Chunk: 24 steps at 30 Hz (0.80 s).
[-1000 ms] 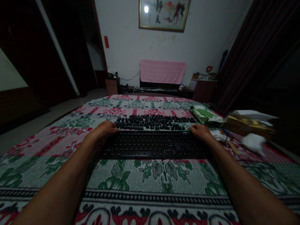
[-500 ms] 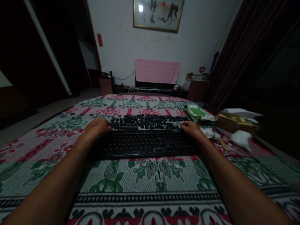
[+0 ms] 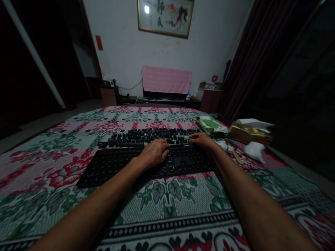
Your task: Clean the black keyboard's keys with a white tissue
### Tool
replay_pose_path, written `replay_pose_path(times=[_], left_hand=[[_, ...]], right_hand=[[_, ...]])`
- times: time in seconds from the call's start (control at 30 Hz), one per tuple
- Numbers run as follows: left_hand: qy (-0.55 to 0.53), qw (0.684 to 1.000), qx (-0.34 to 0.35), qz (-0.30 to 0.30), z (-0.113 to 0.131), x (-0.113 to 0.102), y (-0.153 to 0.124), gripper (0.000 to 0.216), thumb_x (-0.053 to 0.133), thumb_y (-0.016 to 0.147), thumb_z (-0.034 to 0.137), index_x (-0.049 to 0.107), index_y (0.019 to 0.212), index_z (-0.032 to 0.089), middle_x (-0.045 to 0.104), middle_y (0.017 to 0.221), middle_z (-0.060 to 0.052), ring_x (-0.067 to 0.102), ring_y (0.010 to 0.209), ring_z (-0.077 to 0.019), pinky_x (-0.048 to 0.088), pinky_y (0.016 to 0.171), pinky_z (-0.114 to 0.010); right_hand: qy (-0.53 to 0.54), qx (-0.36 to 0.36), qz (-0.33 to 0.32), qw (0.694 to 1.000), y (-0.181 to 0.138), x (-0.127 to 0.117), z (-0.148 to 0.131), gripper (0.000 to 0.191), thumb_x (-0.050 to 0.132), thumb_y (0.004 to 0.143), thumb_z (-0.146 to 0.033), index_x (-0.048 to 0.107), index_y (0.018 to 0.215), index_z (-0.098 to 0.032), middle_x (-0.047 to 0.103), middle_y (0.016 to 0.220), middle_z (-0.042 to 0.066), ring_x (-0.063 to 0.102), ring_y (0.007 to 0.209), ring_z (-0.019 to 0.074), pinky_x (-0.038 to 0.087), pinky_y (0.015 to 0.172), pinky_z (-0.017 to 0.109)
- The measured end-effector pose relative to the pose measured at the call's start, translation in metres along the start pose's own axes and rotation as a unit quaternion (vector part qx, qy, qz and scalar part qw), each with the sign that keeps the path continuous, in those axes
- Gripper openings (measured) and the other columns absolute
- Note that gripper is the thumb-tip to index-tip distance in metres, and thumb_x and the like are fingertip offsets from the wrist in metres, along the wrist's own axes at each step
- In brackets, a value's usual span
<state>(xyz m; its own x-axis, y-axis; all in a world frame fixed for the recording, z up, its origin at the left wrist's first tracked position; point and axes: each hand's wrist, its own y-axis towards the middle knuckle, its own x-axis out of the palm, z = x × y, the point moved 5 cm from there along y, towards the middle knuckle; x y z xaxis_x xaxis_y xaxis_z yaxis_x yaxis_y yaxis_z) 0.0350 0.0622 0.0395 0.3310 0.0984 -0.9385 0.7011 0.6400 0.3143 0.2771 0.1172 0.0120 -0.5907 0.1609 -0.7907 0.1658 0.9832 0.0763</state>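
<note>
A black keyboard base (image 3: 110, 167) with its keycaps taken off lies across a floral bedspread (image 3: 170, 205). Just behind it, loose black keycaps (image 3: 136, 136) are laid out in rows. My left hand (image 3: 154, 153) rests on the middle of the base at its far edge, fingers curled down next to the keycaps. My right hand (image 3: 200, 138) is at the right end of the keycap rows, fingers drawn together and touching them. What either hand pinches is hidden in the dim light.
Right of the keyboard lie a green-and-white packet (image 3: 210, 125), a gold box (image 3: 247, 134) and a white wad of tissue (image 3: 252, 150). A pink cloth (image 3: 166, 79) covers something on a low cabinet by the far wall. Dark curtains hang on the right.
My left hand has moved from the keyboard's left end to its middle. The right hand stays at the right end of the keycaps. The view has turned to the right.
</note>
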Motion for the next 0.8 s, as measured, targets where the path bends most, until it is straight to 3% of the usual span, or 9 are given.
replay_pose_path(times=[0.27,0.63,0.8], left_hand=[[-0.005,0.999,0.038,-0.003,0.014,0.022,0.013,0.030,0.041,0.086,0.026,0.062,0.106,0.016,0.059,0.112,-0.009,0.051,0.109,-0.0215,0.042,0.094,-0.034],[0.015,0.998,0.053,-0.009,0.017,0.020,0.011,0.031,0.038,0.087,0.026,0.061,0.107,0.017,0.059,0.112,-0.008,0.051,0.108,-0.0204,0.041,0.095,-0.034],[0.008,0.999,0.051,-0.004,0.016,0.022,0.010,0.032,0.038,0.087,0.025,0.061,0.107,0.017,0.059,0.113,-0.009,0.051,0.109,-0.0207,0.040,0.096,-0.034]], right_hand=[[-0.017,-0.024,-0.010,1.000,0.007,0.005,0.003,0.023,0.064,0.064,-0.023,0.072,0.084,-0.014,0.068,0.070,0.000,0.059,0.063,0.0126,0.044,0.061,0.021],[-0.035,-0.047,0.010,0.998,0.005,0.007,-0.002,0.011,0.063,0.065,-0.022,0.070,0.070,-0.016,0.065,0.062,-0.001,0.058,0.062,0.0130,0.043,0.062,0.021],[-0.019,-0.070,0.060,0.996,-0.002,0.001,-0.005,0.020,0.055,0.074,-0.022,0.069,0.088,-0.016,0.069,0.082,0.002,0.062,0.076,0.0143,0.045,0.070,0.022]])
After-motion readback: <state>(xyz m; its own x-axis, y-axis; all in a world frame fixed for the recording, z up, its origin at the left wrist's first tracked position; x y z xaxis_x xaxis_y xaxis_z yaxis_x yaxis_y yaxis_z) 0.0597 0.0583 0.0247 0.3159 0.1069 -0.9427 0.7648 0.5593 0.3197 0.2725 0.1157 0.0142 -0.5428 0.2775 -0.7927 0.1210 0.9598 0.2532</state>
